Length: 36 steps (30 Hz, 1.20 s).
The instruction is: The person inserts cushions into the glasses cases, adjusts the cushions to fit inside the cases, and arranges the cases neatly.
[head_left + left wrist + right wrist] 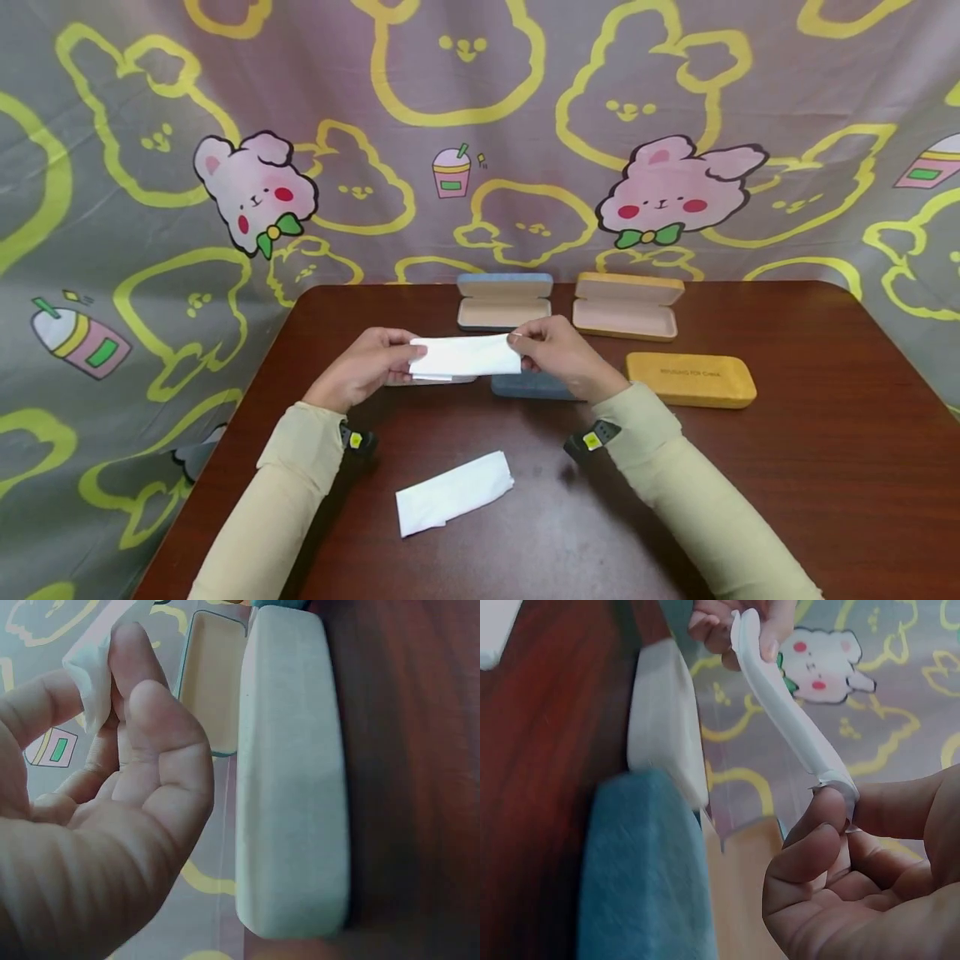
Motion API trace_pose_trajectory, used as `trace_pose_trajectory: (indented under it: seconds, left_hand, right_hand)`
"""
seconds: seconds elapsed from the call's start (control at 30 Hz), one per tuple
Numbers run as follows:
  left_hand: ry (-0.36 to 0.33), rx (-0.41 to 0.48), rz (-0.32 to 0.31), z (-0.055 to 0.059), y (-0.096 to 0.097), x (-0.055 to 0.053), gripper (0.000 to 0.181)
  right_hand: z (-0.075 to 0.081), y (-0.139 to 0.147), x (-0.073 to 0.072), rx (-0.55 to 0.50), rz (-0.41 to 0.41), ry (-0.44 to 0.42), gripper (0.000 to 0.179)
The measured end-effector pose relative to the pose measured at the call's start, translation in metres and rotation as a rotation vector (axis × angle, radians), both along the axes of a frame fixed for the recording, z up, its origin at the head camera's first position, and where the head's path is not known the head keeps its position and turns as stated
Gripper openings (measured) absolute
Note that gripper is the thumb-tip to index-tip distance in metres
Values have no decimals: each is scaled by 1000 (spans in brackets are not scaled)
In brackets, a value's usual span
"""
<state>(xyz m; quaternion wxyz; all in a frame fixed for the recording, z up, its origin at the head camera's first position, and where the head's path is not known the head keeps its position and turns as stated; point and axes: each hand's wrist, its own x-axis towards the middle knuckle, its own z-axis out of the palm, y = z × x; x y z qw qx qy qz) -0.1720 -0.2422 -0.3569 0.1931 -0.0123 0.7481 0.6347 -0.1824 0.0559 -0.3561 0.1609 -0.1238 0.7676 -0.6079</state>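
Observation:
Above the table, my two hands stretch a folded white cloth [465, 357] between them. My left hand [405, 357] pinches its left end and my right hand [525, 346] pinches its right end. The left wrist view shows a corner of the cloth [86, 667] between thumb and fingers. In the right wrist view the cloth [795, 720] runs as a strip from my right fingertips [832, 825] to the left hand [735, 622]. A shut white case [292, 772] and a shut blue case [528, 385] lie just under the hands.
A second folded white cloth [453, 492] lies on the brown table [825, 467] near the front. At the back stand an open blue case [504, 302] and an open yellow case [626, 306]. A shut yellow case [690, 379] lies to the right.

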Motion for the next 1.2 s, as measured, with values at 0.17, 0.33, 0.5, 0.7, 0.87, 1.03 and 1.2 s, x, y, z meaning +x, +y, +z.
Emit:
trace_pose_trajectory:
  seconds: [0.17, 0.33, 0.5, 0.7, 0.87, 1.03, 1.2]
  left_hand:
    - [4, -45, 29, 6, 10, -18, 34]
    - [18, -80, 28, 10, 20, -36, 31]
    - [25, -53, 34, 10, 27, -48, 27]
    - [22, -44, 49, 8, 33, -60, 24]
    - [19, -71, 82, 4, 39, -71, 26]
    - [47, -155, 102, 1, 50, -79, 28]
    - [78, -222, 136, 1, 59, -87, 31]
  right_hand:
    - [4, 9, -14, 19, -10, -2, 20]
    - [7, 16, -28, 58, -34, -5, 21]
    - [7, 18, -40, 104, -75, -30, 21]
    - [2, 20, -55, 137, -87, -27, 22]
    - [0, 22, -68, 163, -120, -44, 23]
    - [-6, 27, -77, 146, -139, -35, 25]
    - [-14, 27, -85, 208, -141, 63, 27]
